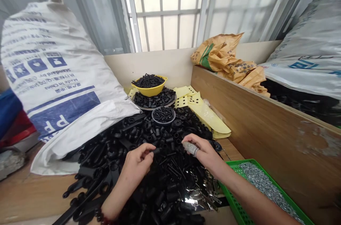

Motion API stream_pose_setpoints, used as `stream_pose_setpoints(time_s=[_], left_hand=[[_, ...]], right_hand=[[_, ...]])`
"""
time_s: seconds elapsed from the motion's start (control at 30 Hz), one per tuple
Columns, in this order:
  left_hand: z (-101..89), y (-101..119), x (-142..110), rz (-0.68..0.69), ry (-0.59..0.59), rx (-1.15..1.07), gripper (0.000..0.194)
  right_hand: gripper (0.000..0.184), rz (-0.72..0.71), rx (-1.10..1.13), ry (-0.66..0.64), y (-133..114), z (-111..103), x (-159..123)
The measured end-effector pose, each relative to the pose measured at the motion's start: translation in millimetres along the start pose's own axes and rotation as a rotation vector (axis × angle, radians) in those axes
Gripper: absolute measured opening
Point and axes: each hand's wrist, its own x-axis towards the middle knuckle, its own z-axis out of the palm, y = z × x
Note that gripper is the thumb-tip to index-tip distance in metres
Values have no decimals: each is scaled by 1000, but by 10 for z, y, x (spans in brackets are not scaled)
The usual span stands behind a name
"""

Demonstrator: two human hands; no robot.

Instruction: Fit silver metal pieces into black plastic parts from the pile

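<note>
My left hand (pixel 138 163) hovers over a big heap of black plastic parts (pixel 149 168), its fingers pinched on a small black cylindrical piece (pixel 156 151). My right hand (pixel 204 152) is just to the right, fingers curled round a bunch of small silvery metal pieces (pixel 190 147). The two hands nearly meet above the heap. Behind the heap sit a small clear cup of black screws (pixel 163 115), a round tray of black sleeves (pixel 154 99) and a yellow bowl (pixel 149 86) of black parts.
A large white printed sack (pixel 53 69) lies at the left. A green crate of silvery screws (pixel 263 186) sits at the lower right beside a wooden partition (pixel 255 111). Yellow sheets (pixel 205 111) lie behind the heap. Crumpled yellow-brown bags (pixel 229 60) and another sack (pixel 309 51) are at the back right.
</note>
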Motion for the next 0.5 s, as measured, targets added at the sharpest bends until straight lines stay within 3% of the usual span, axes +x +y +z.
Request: stream_pose_setpoints(time_s=[0.1,0.17,0.3,0.5], left_hand=[[96,113,-152,-110,-74,-765,16],[173,202,-234,-185,-127,-1054,15],[266,349,-319,-245,-165,-1304,15],[339,433,-394,-296,-194,-1409,23]], right_hand=[[13,47,256,59,-162,-43,-102],[12,58,421,76,-284,-62,-170],[11,41,476,70,-432,-73,-251],[14,-124,324,67,-441,-80,-326]])
